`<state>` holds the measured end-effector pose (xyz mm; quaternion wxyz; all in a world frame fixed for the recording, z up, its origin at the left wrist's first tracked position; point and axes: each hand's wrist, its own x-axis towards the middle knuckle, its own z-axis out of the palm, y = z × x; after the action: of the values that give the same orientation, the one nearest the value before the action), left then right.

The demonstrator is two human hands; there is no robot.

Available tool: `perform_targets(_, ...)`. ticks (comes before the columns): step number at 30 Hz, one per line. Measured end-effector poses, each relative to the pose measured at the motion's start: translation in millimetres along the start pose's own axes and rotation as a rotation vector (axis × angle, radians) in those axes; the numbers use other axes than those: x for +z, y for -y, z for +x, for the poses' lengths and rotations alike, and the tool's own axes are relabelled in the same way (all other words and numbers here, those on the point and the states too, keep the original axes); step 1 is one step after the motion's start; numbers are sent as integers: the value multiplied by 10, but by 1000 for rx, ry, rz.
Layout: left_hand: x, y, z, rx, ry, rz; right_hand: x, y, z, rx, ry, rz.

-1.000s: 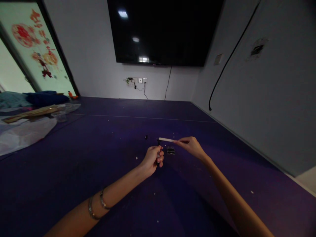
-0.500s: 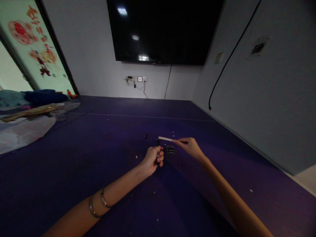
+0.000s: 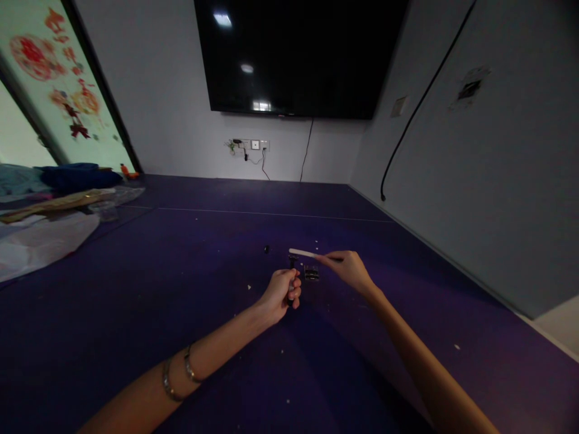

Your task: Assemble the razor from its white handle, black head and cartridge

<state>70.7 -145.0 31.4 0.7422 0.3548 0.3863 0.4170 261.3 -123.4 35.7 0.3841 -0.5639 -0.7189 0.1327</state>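
Note:
My left hand [image 3: 283, 292] is closed round the handle of a black razor [image 3: 293, 260], its T-shaped head pointing up and away from me. Between the thumb and fingers of my right hand [image 3: 346, 265] is a slim white stick [image 3: 302, 252], held almost level. Its tip lies just above the razor head; whether they touch, I cannot tell. A small clear case with dark pieces in it [image 3: 312, 273] rests on the purple surface [image 3: 203, 337], right of my left fist. Beyond the razor, slightly left, lies a small black piece [image 3: 266, 249].
White bits are scattered over the surface. At the far left are a pale plastic sheet [image 3: 49, 247], a clear cup [image 3: 104, 211] and blue cloth [image 3: 81, 175]. A black cable [image 3: 407, 129] hangs down the right wall. Beneath the television [image 3: 298, 54] are wall sockets [image 3: 256, 145].
The razor head has tipped slightly to the right and dropped a little, with a small gap now showing below the white stick. Both hands keep their holds.

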Motion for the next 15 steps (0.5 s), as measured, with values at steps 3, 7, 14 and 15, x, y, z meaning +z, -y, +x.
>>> perform_targets(3,-5,-1,-5,-1,8,11,-2,-28,-4,-2,34,18)
perform_targets(7,-3,-10,-24,-1,37,19,-13,-80,-2,41,-3,-1)
perform_targets(14,-21,-17,10,2,53,-47,-43,-125,11,30,38,35)
perform_targets(15,-25,-17,16,5,57,-53,-42,-125,10,35,28,34)
